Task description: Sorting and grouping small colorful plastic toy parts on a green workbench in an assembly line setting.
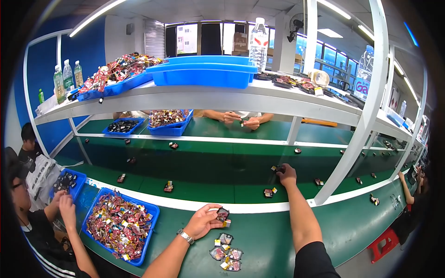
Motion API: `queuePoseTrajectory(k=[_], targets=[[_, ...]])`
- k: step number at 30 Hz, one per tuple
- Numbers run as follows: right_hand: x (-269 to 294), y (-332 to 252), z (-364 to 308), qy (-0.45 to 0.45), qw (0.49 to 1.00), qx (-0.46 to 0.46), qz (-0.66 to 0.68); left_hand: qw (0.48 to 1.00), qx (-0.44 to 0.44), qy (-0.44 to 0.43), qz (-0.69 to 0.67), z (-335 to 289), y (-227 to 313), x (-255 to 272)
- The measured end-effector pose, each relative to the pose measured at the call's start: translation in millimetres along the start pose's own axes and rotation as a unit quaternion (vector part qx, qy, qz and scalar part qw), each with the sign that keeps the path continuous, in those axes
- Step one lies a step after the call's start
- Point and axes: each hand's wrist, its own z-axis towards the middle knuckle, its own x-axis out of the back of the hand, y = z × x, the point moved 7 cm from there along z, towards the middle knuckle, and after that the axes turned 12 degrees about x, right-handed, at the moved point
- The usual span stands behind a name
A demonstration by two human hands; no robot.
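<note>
My left hand [200, 224], wearing a metal watch, is over the green bench. Its fingers and thumb pinch a small black-framed electronic part [223, 213] with a red board and a yellow-white tag. Stretched across the white rail, my right hand [288, 174] is at the green belt, fingers curled round a similar dark part [276, 168]. Just below my left hand, several such parts [225, 253] lie grouped on the bench. Another part [269, 192] rests on the belt, nearer than my right hand.
To the left stands a blue tray [155, 221] heaped with red boards. Beside it, a person's hands [65, 204] work at a smaller blue tray [82, 178]. A white post [357, 134] rises right of my right arm. Across the belt, another person's hands [241, 119] handle a part.
</note>
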Motion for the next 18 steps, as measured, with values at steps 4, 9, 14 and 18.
queuePoseTrajectory(k=[4,9,14,18], targets=[[30,6,-10,0.093,0.988,0.064,0.106,1.0,0.005,-0.008,-0.011,5,2,-8],[73,-123,-92,-0.019,0.956,0.228,0.186,1.0,-0.001,0.023,-0.019,-6,2,6],[74,-166,-193,-0.176,0.919,0.285,0.208,1.0,-0.026,0.009,0.013,1,8,-11],[67,-180,-213,-0.25,0.903,0.285,0.2,0.998,-0.02,0.04,0.042,0,8,-17]])
